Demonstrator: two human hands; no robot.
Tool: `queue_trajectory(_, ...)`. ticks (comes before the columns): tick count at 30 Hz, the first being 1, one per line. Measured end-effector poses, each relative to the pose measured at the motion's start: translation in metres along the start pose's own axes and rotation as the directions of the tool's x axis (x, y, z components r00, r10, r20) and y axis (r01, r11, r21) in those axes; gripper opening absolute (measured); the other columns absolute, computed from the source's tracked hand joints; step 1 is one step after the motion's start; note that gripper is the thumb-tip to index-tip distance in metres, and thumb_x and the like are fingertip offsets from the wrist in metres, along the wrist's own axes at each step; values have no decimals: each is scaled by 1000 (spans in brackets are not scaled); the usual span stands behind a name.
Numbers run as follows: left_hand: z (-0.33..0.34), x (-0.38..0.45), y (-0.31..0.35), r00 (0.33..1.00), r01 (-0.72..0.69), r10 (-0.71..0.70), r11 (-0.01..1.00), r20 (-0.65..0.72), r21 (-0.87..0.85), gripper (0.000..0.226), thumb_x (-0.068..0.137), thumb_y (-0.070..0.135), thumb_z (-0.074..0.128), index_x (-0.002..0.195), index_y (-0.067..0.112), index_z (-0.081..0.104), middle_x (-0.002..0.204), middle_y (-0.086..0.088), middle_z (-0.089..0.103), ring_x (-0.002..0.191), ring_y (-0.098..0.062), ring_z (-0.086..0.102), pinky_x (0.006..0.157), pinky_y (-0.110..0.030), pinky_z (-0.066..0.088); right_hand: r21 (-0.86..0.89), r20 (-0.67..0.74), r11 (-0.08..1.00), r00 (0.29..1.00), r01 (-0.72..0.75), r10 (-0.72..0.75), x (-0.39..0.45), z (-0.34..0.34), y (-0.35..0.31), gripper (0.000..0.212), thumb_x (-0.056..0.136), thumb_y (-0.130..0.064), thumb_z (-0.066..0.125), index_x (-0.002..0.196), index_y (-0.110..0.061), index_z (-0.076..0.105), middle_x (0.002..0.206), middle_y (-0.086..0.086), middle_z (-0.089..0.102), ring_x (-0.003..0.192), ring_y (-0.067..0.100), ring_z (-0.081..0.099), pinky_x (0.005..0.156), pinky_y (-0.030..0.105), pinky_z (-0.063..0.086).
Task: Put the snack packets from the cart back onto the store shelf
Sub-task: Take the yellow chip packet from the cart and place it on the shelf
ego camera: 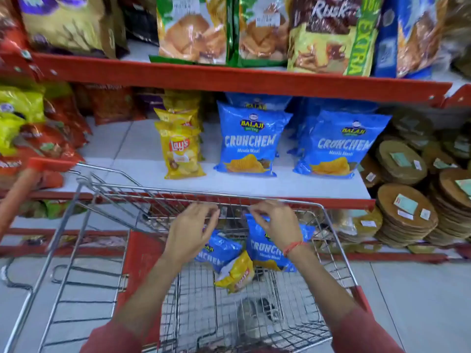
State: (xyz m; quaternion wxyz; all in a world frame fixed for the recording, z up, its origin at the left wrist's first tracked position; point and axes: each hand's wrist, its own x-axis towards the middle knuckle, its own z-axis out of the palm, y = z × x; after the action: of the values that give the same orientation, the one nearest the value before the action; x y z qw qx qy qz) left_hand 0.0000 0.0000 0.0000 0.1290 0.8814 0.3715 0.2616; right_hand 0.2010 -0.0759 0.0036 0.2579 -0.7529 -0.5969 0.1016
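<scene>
Right hand (274, 225) pinches top edge of a blue Crunchem wafer packet (267, 253), lifted upright inside the silver wire shopping cart (328, 220). Left hand (192, 231) hovers w/ fingers spread, prob. empty. A 2nd blue packet (216, 250) and a yellow chips packet (235, 273) lie in the cart. White store shelf (229, 184) sits just beyond, w/ matching blue packets (251, 141).

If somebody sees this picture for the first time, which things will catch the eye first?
First, the two hands over the wire cart: the right hand pinches the top of a blue Crunchem crisp packet, while the left hand hovers open beside it. Next, two matching blue packets stand upright on the white shelf straight ahead, beside yellow Lay's packets.
</scene>
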Motion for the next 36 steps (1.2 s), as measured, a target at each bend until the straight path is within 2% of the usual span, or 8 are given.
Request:
queue_trajectory(3, 40, -21, -16, 917, 241, -244, 969, 316, 50, 30, 92, 45, 49, 93, 18, 64, 89, -2, 73, 82, -21, 68, 68, -35, 56, -118, 343, 977, 915, -180, 210, -4, 40, 31, 22, 92, -21, 60, 110, -16, 71, 112, 13, 70, 103, 31, 64, 89, 40, 53)
queue_trajectory(6, 75, -48, -26, 657, 379, -407, 906, 635, 188, 36, 86, 54, 53, 91, 20, 62, 99, -7, 72, 93, -24, 66, 78, -35, 52, -264, 576, 948, 759, -179, 303, -12, 74, 50, 29, 93, -22, 57, 120, -18, 65, 120, 18, 66, 111, 33, 60, 92, 40, 50)
queue_trajectory(11, 115, -79, -29, 447, 439, -455, 862, 770, 254, 45, 81, 43, 66, 116, 14, 60, 116, -10, 67, 109, -25, 60, 88, -33, 47, -328, 628, 935, 709, -135, 322, -19, 111, 64, 30, 93, -15, 53, 121, -8, 60, 117, 23, 65, 113, 36, 58, 92, 41, 48)
queue_trajectory(17, 129, -84, -24, 557, 457, -489, 856, 672, 244, 24, 91, 15, 52, 108, 14, 68, 103, -15, 74, 98, -29, 66, 85, -38, 50, -341, 628, 939, 731, -49, 267, -23, 128, 67, 34, 92, -5, 50, 126, -9, 50, 122, 19, 59, 110, 35, 61, 89, 44, 53)
queue_trajectory(23, 118, -93, -18, 654, 548, -511, 828, 558, 116, 21, 87, 5, 51, 87, 8, 72, 88, -15, 75, 76, -25, 65, 69, -34, 48, -251, 549, 953, 786, -170, 285, -29, 112, 63, 26, 91, -8, 53, 111, -15, 67, 108, 16, 70, 104, 29, 64, 91, 38, 53)
queue_trajectory(28, 80, -89, -22, 798, 540, -485, 839, 358, -66, 14, 86, 8, 62, 96, 11, 72, 95, -5, 72, 81, -20, 66, 75, -30, 52, -98, 494, 971, 837, -218, 238, -35, 74, 50, 18, 88, -21, 64, 103, -18, 74, 102, 7, 76, 99, 24, 66, 93, 34, 51)
queue_trajectory(33, 25, -69, -21, 870, 491, -456, 836, 185, -245, 11, 83, 16, 68, 93, 13, 73, 89, 4, 70, 72, -8, 65, 69, -26, 54, 42, 281, 985, 948, -165, 147, -33, 38, 21, 11, 80, -21, 74, 91, -20, 78, 87, 2, 80, 80, 18, 70, 75, 12, 43)
queue_trajectory(36, -2, -54, -21, 875, 477, -473, 805, 106, -353, 11, 84, 12, 68, 93, 16, 72, 83, 7, 73, 65, 5, 66, 60, -15, 55, 157, 173, 982, 982, -107, 79, -23, 18, 2, 9, 77, -20, 77, 86, -21, 79, 83, 0, 79, 73, 8, 68, 73, 15, 50)
